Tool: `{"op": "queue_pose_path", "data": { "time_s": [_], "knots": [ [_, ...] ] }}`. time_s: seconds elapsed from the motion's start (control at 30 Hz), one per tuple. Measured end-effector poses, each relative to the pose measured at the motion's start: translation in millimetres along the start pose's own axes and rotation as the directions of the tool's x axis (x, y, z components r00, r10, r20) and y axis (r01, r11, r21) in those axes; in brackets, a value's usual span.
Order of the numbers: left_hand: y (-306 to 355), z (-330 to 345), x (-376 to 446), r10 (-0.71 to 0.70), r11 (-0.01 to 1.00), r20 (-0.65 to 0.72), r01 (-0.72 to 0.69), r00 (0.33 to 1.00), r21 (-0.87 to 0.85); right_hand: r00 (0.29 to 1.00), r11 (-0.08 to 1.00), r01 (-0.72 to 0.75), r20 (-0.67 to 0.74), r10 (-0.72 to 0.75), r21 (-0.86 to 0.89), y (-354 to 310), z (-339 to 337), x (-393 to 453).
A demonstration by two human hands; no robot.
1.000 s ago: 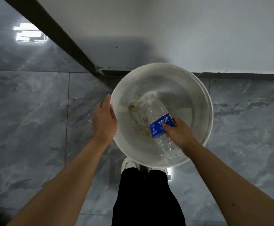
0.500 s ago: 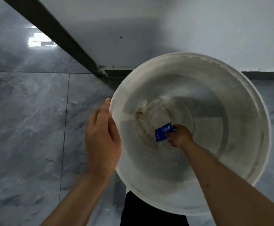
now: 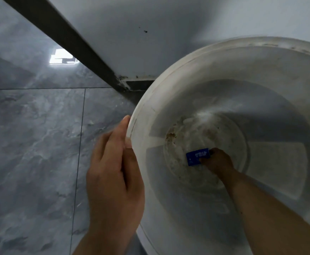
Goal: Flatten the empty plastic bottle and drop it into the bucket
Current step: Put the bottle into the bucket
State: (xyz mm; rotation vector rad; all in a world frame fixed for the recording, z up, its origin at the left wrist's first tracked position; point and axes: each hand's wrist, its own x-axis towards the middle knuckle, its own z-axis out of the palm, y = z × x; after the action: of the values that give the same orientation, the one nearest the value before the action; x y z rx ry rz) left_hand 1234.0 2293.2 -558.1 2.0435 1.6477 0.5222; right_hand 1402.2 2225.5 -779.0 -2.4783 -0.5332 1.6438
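A large white bucket (image 3: 150, 111) fills the right of the view, with a stained bottom. Deep inside it, near the bottom, my right hand (image 3: 217, 162) holds the clear plastic bottle (image 3: 197, 158) by its blue label; the rest of the bottle is blurred and hard to make out. My left hand (image 3: 113, 173) rests against the outside of the bucket's left rim, fingers together, thumb at the rim edge.
The bucket stands on grey marbled floor tiles (image 3: 40, 144) in a corner. A white wall (image 3: 150, 24) with a dark skirting strip (image 3: 73, 39) runs behind it. A bright light reflection lies on the floor at the left.
My right hand has gone down from the bucket's rim to its bottom with the bottle. The view has closed in on the bucket. My left hand has stayed at the left rim.
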Motion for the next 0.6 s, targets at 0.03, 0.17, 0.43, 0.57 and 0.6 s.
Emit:
{"op": "queue_pose_path", "data": {
  "time_s": [0.03, 0.17, 0.43, 0.57, 0.6],
  "knots": [
    [-0.1, 0.3, 0.0, 0.004, 1.000, 0.004, -0.004, 1.000, -0.002, 1.000, 1.000, 0.002, 0.013, -0.002, -0.017, 0.0, 1.4, 1.6],
    [-0.2, 1.2, -1.1, 0.008, 1.000, 0.004, -0.008, 1.000, -0.024, 1.000, 0.994, 0.021, 0.023, -0.018, -0.106, -2.3, 3.9, 7.5],
    [0.3, 2.2, -0.4, 0.001, 1.000, -0.006, -0.002, 1.000, -0.015, 0.999, 0.990, 0.014, 0.043, -0.008, -0.143, -2.0, 0.9, 8.0],
    [1.8, 2.1, 0.6, -0.020, 1.000, -0.021, 0.020, 1.000, 0.001, 0.998, 0.993, 0.004, 0.062, 0.004, -0.114, 1.5, -5.9, 1.8],
    [2.1, 2.5, 0.1, -0.026, 1.000, -0.025, 0.026, 0.999, -0.004, 0.997, 0.994, 0.018, 0.081, -0.009, -0.110, 1.9, -7.5, -1.0]
  ]
}}
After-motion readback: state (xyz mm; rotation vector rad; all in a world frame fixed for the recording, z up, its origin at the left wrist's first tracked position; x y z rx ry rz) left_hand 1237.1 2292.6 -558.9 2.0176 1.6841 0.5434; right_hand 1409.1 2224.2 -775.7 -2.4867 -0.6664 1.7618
